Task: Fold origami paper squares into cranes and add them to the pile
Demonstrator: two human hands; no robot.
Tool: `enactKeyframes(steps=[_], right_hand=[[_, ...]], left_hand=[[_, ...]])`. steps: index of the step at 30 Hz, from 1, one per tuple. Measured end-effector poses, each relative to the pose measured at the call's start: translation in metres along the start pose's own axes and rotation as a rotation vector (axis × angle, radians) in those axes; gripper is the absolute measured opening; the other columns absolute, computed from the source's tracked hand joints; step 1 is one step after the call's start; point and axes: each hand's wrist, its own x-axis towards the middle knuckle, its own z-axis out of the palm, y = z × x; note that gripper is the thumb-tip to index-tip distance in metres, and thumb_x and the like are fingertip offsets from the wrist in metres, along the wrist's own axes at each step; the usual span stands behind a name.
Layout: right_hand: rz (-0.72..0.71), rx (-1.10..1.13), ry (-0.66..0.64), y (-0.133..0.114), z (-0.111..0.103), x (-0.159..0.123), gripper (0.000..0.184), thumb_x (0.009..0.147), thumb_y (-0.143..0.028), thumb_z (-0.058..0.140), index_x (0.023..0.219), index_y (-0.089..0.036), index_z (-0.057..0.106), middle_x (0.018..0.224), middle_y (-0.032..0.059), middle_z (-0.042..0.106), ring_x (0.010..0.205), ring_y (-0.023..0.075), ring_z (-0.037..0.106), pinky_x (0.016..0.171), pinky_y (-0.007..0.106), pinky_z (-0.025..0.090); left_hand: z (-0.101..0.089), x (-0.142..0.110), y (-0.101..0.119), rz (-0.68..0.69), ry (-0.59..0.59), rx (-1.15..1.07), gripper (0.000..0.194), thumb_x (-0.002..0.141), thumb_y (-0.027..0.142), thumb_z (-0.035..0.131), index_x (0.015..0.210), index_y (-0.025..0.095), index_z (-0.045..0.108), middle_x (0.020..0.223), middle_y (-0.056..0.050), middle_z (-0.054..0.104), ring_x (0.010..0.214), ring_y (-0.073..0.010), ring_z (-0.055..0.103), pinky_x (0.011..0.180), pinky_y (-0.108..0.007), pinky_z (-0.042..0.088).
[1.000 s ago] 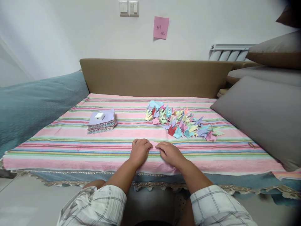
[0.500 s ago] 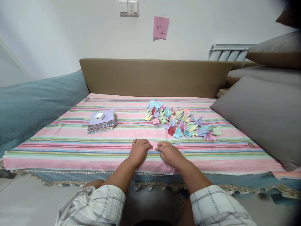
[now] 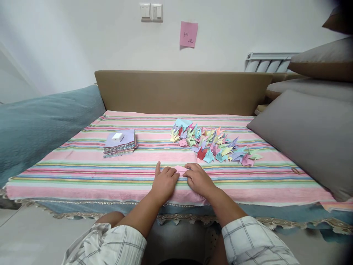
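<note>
A small folded piece of pink paper [image 3: 180,169] lies flat on the striped cloth between my hands. My left hand [image 3: 165,184] presses on its left end, fingers bent together, while one outer finger sticks up apart from the others. At the right end, my right hand [image 3: 199,179] has its fingers closed on the paper's edge. Both hands partly cover the paper, so its full shape is hidden. Beyond them lies a spread of folded paper cranes [image 3: 212,143] in many colours.
To the left sits a stack of coloured paper sheets [image 3: 120,149] with a small white block [image 3: 118,137] on top. The striped cloth [image 3: 68,169] covers the seat. Grey cushions [image 3: 306,136] lean at the right, and a small brown ring-like item [image 3: 296,170] lies near them.
My left hand has shifted slightly, and its outer finger has lifted and straightened. My right hand stays nearly in place at the paper's right end.
</note>
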Motion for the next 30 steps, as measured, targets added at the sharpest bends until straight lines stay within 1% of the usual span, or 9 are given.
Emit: enactKeyframes(steps=[3, 6, 9, 12, 16, 20, 22, 25, 30], right_hand=[[0.015, 0.043, -0.019, 0.003, 0.0, 0.0, 0.032, 0.071, -0.002, 0.049, 0.09, -0.02, 0.068, 0.12, 0.0097, 0.055, 0.112, 0.0215, 0.048, 0.098, 0.04, 0.038], [0.014, 0.059, -0.064, 0.005, -0.001, -0.001, 0.034, 0.073, -0.004, 0.048, 0.096, -0.019, 0.067, 0.118, 0.0089, 0.059, 0.11, 0.0196, 0.051, 0.097, 0.038, 0.038], [0.003, 0.042, -0.068, 0.006, -0.004, -0.001, 0.033, 0.074, -0.006, 0.048, 0.099, -0.019, 0.066, 0.116, 0.0085, 0.061, 0.107, 0.0197, 0.053, 0.095, 0.036, 0.039], [-0.014, 0.065, -0.068, 0.004, -0.006, -0.001, 0.033, 0.076, -0.007, 0.047, 0.1, -0.019, 0.065, 0.11, 0.0071, 0.063, 0.103, 0.0187, 0.054, 0.093, 0.034, 0.04], [0.007, 0.111, -0.077, -0.004, -0.011, -0.001, 0.023, 0.079, -0.011, 0.046, 0.094, -0.019, 0.062, 0.098, 0.0058, 0.065, 0.095, 0.0173, 0.056, 0.086, 0.031, 0.041], [0.111, 0.094, -0.078, -0.012, -0.015, -0.001, 0.014, 0.082, -0.017, 0.045, 0.087, -0.018, 0.058, 0.08, 0.0034, 0.062, 0.078, 0.0164, 0.055, 0.069, 0.026, 0.04], [0.123, 0.091, -0.069, -0.014, -0.016, -0.001, 0.016, 0.083, -0.017, 0.045, 0.091, -0.018, 0.058, 0.085, 0.0042, 0.063, 0.081, 0.0167, 0.055, 0.071, 0.026, 0.04], [0.101, 0.106, -0.07, -0.014, -0.013, -0.001, 0.022, 0.084, -0.016, 0.042, 0.096, -0.019, 0.061, 0.094, 0.0053, 0.065, 0.091, 0.0173, 0.056, 0.081, 0.027, 0.04], [0.066, 0.158, -0.077, -0.014, -0.005, -0.002, 0.026, 0.082, -0.013, 0.044, 0.097, -0.019, 0.065, 0.097, 0.0046, 0.067, 0.095, 0.0171, 0.057, 0.087, 0.029, 0.04]], left_hand=[[-0.001, -0.002, 0.003, -0.014, 0.03, -0.004, 0.023, 0.083, 0.017, 0.052, 0.096, 0.031, 0.063, 0.103, -0.003, 0.065, 0.107, -0.0242, 0.051, 0.105, -0.062, -0.001], [-0.001, -0.003, 0.003, -0.014, 0.047, 0.009, 0.025, 0.082, 0.016, 0.052, 0.098, 0.031, 0.063, 0.106, -0.003, 0.065, 0.109, -0.025, 0.049, 0.104, -0.063, -0.001], [-0.001, -0.003, 0.002, -0.013, 0.057, 0.038, 0.024, 0.082, 0.017, 0.051, 0.097, 0.031, 0.064, 0.116, -0.004, 0.061, 0.112, -0.0264, 0.047, 0.104, -0.062, 0.003], [-0.003, -0.002, 0.002, -0.024, 0.055, 0.035, 0.023, 0.079, 0.018, 0.054, 0.096, 0.03, 0.065, 0.125, -0.005, 0.055, 0.114, -0.0279, 0.045, 0.104, -0.059, 0.012], [-0.004, 0.0, -0.001, -0.072, 0.015, 0.02, 0.026, 0.076, 0.018, 0.055, 0.098, 0.027, 0.065, 0.133, -0.008, 0.047, 0.108, -0.0293, 0.047, 0.093, -0.05, 0.035], [0.001, 0.001, -0.005, -0.071, 0.011, -0.009, 0.029, 0.075, 0.016, 0.052, 0.1, 0.022, 0.066, 0.13, -0.011, 0.048, 0.103, -0.0284, 0.05, 0.089, -0.044, 0.039], [0.004, 0.002, -0.006, -0.07, 0.011, -0.024, 0.031, 0.075, 0.015, 0.05, 0.102, 0.021, 0.065, 0.129, -0.011, 0.049, 0.102, -0.0276, 0.051, 0.089, -0.043, 0.04], [0.006, 0.002, -0.006, -0.107, 0.013, -0.016, 0.033, 0.076, 0.016, 0.05, 0.104, 0.023, 0.065, 0.129, -0.01, 0.049, 0.103, -0.028, 0.051, 0.088, -0.044, 0.04], [0.006, 0.004, -0.006, -0.155, 0.036, 0.001, 0.031, 0.078, 0.02, 0.049, 0.104, 0.025, 0.066, 0.13, -0.008, 0.05, 0.106, -0.0278, 0.05, 0.09, -0.044, 0.037]])
